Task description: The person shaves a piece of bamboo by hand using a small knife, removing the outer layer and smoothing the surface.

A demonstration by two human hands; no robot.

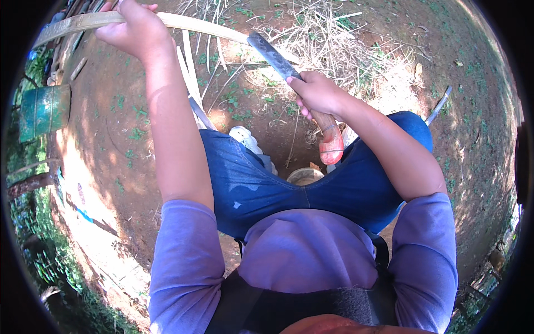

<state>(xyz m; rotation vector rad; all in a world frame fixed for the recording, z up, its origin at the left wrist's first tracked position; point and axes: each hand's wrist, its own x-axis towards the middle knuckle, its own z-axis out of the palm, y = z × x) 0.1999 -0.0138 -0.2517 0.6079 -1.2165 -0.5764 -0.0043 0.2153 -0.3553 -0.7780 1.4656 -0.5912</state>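
My left hand (138, 26) is closed around a long pale strip of split bamboo (203, 25), up at the far left. The strip curves from the left rim past my hand to the middle, where its other end passes by the knife's tip. My right hand (318, 94) grips a machete-like knife (272, 54) by its wooden handle. Its broad grey blade points up and to the left, against or just over the strip; I cannot tell if they touch. The handle's curved butt (331, 146) is reddish and bound with wire, hanging between my knees.
A heap of thin pale shavings (328, 42) lies on the bare earth ahead. More pale strips (189, 69) stand beside my left knee. A green drum (45, 113) is at the far left. Another metal blade (439, 104) or bar sticks out past my right knee.
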